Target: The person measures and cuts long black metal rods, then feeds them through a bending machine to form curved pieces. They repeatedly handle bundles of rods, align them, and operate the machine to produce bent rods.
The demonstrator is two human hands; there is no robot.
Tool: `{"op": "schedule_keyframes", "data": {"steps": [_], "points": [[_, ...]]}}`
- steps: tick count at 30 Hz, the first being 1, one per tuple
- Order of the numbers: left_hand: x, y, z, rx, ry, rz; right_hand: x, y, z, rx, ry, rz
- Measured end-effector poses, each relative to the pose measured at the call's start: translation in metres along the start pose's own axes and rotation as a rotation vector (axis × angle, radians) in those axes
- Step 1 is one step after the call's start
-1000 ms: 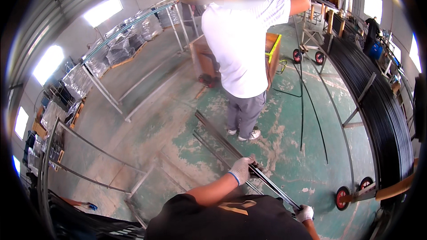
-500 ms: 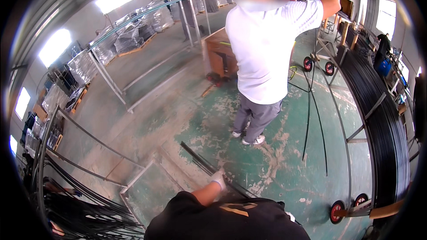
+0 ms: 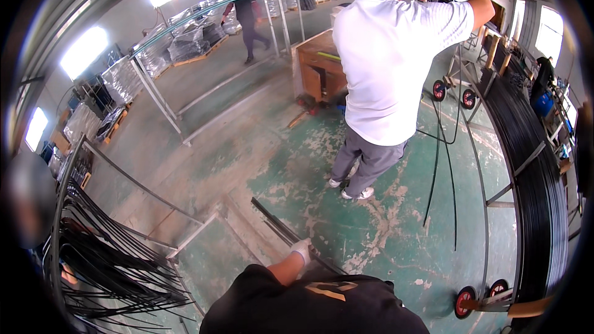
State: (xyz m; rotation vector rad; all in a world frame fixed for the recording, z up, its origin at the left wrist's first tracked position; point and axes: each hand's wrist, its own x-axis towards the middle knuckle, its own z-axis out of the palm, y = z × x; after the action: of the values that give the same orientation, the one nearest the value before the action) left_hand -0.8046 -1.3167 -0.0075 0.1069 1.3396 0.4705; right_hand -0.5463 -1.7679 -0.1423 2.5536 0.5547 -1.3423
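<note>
My left hand (image 3: 301,250), in a pale glove, is closed around a bundle of long dark strips (image 3: 272,219). The strips slant from beyond the hand back toward my body. Their near ends are hidden by my dark top (image 3: 309,306). My right hand does not show. In front stands a co-worker in a white shirt (image 3: 387,74), back turned, with one arm raised. Long thin black strips (image 3: 437,173) hang down to the floor beside this person.
At the right, a wheeled rack (image 3: 520,185) carries many long black strips. On the left, another rack (image 3: 62,204) holds a drooping black bundle. A metal frame (image 3: 154,99) and a brown wooden cabinet (image 3: 318,65) stand ahead. Another person (image 3: 245,15) is farther back, near wrapped pallets (image 3: 192,43).
The view has shifted slightly, so the co-worker in white appears farther right. The distant person has turned and strides with legs apart. My left hand keeps its hold on the strips.
</note>
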Motion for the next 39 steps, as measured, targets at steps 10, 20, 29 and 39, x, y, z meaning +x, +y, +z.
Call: {"op": "schedule_keyframes", "data": {"steps": [10,20,29,39], "points": [[0.013,0.002,-0.004,0.013,-0.015,-0.036,-0.015,-0.004,-0.001,0.032,0.022,-0.011],[0.028,-0.003,-0.002,0.003,-0.047,-0.112,-0.070,-0.017,-0.029,0.083,0.073,-0.014],[0.025,-0.006,0.014,0.064,-0.063,-0.140,-0.085,-0.012,-0.017,0.125,0.250,0.005],[0.017,-0.013,0.025,0.144,-0.010,-0.082,-0.043,0.009,0.005,0.114,0.068,0.022]]}}
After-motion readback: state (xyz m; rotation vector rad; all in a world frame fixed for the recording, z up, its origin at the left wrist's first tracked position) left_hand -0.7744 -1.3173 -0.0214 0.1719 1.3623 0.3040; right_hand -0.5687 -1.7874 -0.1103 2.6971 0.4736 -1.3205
